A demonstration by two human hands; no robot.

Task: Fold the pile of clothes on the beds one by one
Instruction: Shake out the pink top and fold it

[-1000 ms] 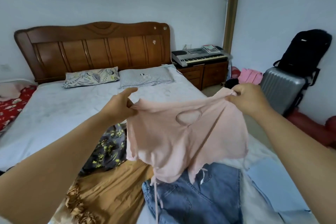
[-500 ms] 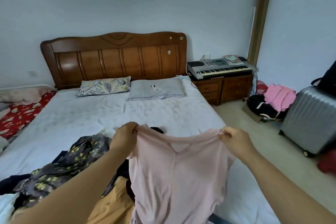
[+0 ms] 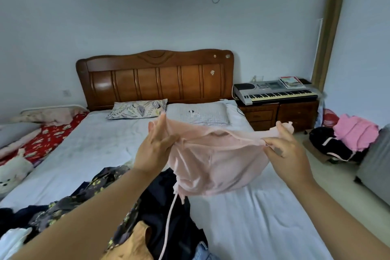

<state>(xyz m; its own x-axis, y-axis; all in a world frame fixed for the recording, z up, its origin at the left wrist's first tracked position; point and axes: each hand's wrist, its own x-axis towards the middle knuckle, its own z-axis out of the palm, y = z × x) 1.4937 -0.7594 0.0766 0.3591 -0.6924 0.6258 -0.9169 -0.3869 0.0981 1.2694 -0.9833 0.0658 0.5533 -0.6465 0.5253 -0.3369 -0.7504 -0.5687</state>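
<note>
A pale pink top (image 3: pixel 217 162) hangs in the air over the bed (image 3: pixel 253 217), billowed out, with a drawstring dangling below it. My left hand (image 3: pixel 155 148) pinches its left shoulder between thumb and fingers. My right hand (image 3: pixel 285 152) pinches the right shoulder, with a bit of cloth bunched above the fingers. The pile of clothes (image 3: pixel 130 213) lies at the bed's near left: a dark floral garment, a black one, a mustard one and a bit of blue denim at the bottom edge.
Two pillows (image 3: pixel 137 108) lie by the wooden headboard (image 3: pixel 156 78). A keyboard (image 3: pixel 276 93) sits on a cabinet at the right. Bags and pink cloth (image 3: pixel 354 131) lie on the floor beside a grey suitcase (image 3: pixel 377 167). A red patterned bed (image 3: pixel 42 139) stands at the left.
Both hands have lifted the pink top higher and further forward over the bed. It hung flat before and now billows. My view has tilted up, showing the window blind.
</note>
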